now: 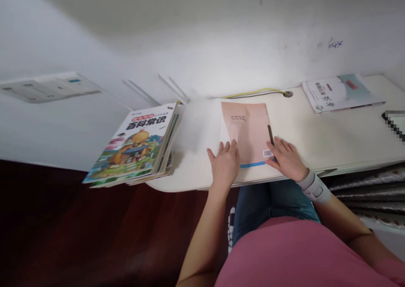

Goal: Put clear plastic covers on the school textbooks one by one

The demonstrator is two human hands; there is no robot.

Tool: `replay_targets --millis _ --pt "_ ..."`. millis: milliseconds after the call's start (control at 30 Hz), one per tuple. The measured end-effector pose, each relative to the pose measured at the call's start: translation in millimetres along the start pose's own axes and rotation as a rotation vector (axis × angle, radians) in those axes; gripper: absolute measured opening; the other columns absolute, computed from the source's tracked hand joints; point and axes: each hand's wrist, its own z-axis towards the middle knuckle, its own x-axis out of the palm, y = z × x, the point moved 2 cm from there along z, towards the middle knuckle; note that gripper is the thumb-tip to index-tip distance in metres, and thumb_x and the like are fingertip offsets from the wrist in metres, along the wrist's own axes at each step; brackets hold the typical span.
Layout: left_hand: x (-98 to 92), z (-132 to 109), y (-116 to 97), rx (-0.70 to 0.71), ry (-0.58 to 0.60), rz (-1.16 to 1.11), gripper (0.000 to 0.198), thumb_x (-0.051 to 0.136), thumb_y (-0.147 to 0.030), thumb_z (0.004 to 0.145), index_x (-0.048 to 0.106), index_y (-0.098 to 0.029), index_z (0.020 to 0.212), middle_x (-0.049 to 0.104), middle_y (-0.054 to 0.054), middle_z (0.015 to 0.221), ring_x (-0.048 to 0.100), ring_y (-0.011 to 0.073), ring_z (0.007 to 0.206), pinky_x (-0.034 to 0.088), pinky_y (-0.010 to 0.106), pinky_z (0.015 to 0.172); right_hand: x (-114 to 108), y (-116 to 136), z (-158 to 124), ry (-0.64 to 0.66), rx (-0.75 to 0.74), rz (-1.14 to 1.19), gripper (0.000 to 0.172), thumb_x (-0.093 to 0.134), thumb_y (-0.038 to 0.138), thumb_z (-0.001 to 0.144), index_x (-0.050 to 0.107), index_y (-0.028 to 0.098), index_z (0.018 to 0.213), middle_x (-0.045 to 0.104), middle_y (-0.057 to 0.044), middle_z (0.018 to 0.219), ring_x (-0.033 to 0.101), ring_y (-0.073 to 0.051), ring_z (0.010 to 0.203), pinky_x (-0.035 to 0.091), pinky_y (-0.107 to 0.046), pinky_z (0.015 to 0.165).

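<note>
A peach-coloured booklet lies on the white desk in front of me, with a barcode near its lower right corner and a blue strip along its near edge. A pale strip shows along its left side; whether it is a page or a cover flap I cannot tell. My left hand rests at the booklet's lower left edge, fingers spread and flat. At the lower right edge lies my right hand, fingers stretched out and thumb apart, near the barcode. A narrow dark strip shows along the booklet's right edge, partly hidden by the right fingers.
A stack of colourful books stands at the left end of the white desk, jutting past its edge. Another book lies at the back right. A yellow cable runs along the wall to a desk hole.
</note>
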Motion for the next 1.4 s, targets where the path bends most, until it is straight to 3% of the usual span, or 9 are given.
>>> replay_targets --millis 67,167,300,433,667,800,933,1133,1400 --pt "-11.0 -0.1 -27.5 0.151 0.032 -0.250 0.054 0.028 -0.032 0.099 0.026 -0.017 0.151 0.045 0.017 0.147 0.046 0.0279 0.133 0.029 0.056 0.112 -7.7 -8.9 -3.4 -0.073 0.031 0.268 0.065 0.036 0.056 0.095 0.037 0.017 0.146 0.043 -0.020 0.147 0.043 -0.032 0.134 0.037 -0.051 0.106" --pt "-16.7 5.1 -72.1 0.463 0.129 -0.414 0.068 0.032 -0.049 0.097 0.005 -0.023 0.154 0.020 0.012 0.159 0.031 0.0249 0.143 0.031 0.048 0.113 -19.9 -29.5 -10.1 -0.207 0.136 0.753 0.063 0.028 0.055 0.097 0.030 0.019 0.148 0.050 -0.016 0.142 0.053 -0.025 0.125 0.046 -0.045 0.102" --pt "7.0 26.3 -108.1 0.635 0.294 -0.125 0.071 0.028 -0.057 0.096 0.011 -0.021 0.154 0.018 0.013 0.160 0.011 0.0308 0.148 0.016 0.061 0.115 -25.3 -64.6 -18.6 -0.342 0.410 1.026 0.052 0.041 0.050 0.094 0.043 0.021 0.137 0.055 -0.013 0.138 0.060 -0.022 0.116 0.051 -0.043 0.098" --pt "37.9 43.9 -115.5 0.633 0.303 0.102 0.069 0.028 -0.055 0.096 0.021 -0.016 0.153 0.018 0.014 0.159 0.014 0.0345 0.147 0.017 0.060 0.115 -14.8 -86.7 -19.3 -0.232 0.398 1.132 0.047 0.059 0.032 0.080 0.054 0.022 0.125 0.065 -0.009 0.124 0.065 -0.021 0.107 0.053 -0.043 0.096" --pt "61.8 37.9 -137.0 0.573 0.291 0.166 0.072 0.020 -0.057 0.096 0.024 -0.011 0.152 0.023 0.019 0.157 0.018 0.0374 0.145 0.016 0.067 0.112 -15.1 -92.3 -14.5 -0.154 0.376 0.678 0.047 0.044 0.014 0.081 0.058 0.019 0.125 0.067 -0.008 0.119 0.065 -0.020 0.107 0.051 -0.041 0.099" --pt "72.3 37.1 -140.7 0.539 0.314 0.161 0.075 0.021 -0.059 0.095 0.024 -0.010 0.151 0.020 0.018 0.158 0.018 0.0416 0.144 0.017 0.068 0.111 -24.3 -99.1 -21.1 -0.232 0.378 0.289 0.046 0.041 0.018 0.088 0.054 0.013 0.131 0.054 -0.016 0.138 0.052 -0.025 0.127 0.045 -0.045 0.105" --pt "76.6 37.3 -137.0 0.532 0.313 0.148 0.073 0.021 -0.060 0.095 0.022 -0.015 0.153 0.017 0.016 0.159 0.015 0.0394 0.146 0.015 0.066 0.112 -19.4 -101.8 -29.3 -0.088 0.347 0.059 0.048 0.048 0.032 0.091 0.052 0.009 0.132 0.048 -0.021 0.143 0.043 -0.031 0.135 0.036 -0.053 0.110" --pt "74.4 35.5 -132.3 0.538 0.313 0.145 0.069 0.021 -0.060 0.095 0.024 -0.021 0.152 0.017 0.015 0.160 0.013 0.0398 0.146 0.015 0.067 0.111 -17.6 -98.7 -29.9 -0.013 0.358 0.004 0.047 0.043 0.028 0.094 0.052 0.004 0.133 0.046 -0.020 0.145 0.041 -0.030 0.137 0.034 -0.049 0.112" --pt "70.2 36.0 -139.7 0.508 0.343 0.139 0.068 0.025 -0.057 0.096 0.024 -0.019 0.152 0.017 0.017 0.160 0.013 0.0422 0.145 0.015 0.069 0.110 -16.3 -103.5 -30.2 -0.073 0.355 0.122 0.045 0.037 0.022 0.094 0.052 0.010 0.135 0.052 -0.015 0.141 0.042 -0.026 0.136 0.036 -0.048 0.112"
